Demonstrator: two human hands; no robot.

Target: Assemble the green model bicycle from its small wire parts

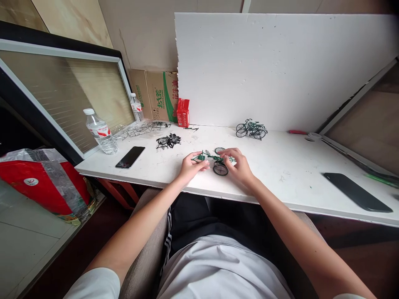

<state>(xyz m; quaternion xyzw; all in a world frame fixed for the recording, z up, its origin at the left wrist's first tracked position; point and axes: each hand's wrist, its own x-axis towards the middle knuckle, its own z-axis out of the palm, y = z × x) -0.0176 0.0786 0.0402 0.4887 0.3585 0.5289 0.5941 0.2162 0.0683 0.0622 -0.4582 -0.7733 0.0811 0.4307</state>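
Both hands hold one half-built green model bicycle at the front of the bench: left hand pinching its frame end, right hand closed on it above a wheel. One finished bicycle, two water bottles and two phones also sit there.

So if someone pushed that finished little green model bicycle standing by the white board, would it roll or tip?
The finished green model bicycle would probably roll, since it stands on two thin wheels. Its narrow stance suggests a sideways nudge tips it. The thin frame looks light, maybe delicate.
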